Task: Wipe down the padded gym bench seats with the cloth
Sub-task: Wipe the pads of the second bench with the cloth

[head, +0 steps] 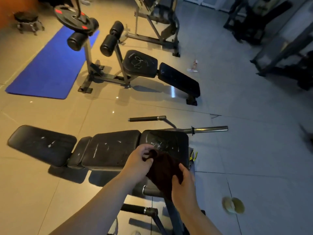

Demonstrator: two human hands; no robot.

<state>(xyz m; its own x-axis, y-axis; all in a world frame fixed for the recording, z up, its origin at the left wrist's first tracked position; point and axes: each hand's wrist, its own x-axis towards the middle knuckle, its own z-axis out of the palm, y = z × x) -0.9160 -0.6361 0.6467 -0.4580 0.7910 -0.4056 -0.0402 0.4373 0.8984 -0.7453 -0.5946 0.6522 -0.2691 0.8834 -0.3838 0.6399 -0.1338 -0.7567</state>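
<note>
Both hands hold a dark maroon cloth (162, 168) just over the near edge of the near bench's seat pad (166, 141), at the right end of that bench. The left hand (139, 164) pinches the cloth's upper corner with curled fingers and thumb. The right hand (183, 185) grips its lower right edge, thumb laid over the fabric. The cloth hangs stretched between them; whether it touches the pad I cannot tell. The seat pad is black and streaked with white scuffs, as are the middle pad (111, 148) beside it and the long back pad (42, 145) at the left end. A chrome bar (209, 129) sticks out past the seat pad's far right corner. Farther off on the tiled floor (237, 99) stands a second bench (140, 63), its seat marked with white scribbles, with black foam rollers (110, 43) at its left end. A blue exercise mat (52, 65) lies left of it, near a weight plate (72, 16)
</note>
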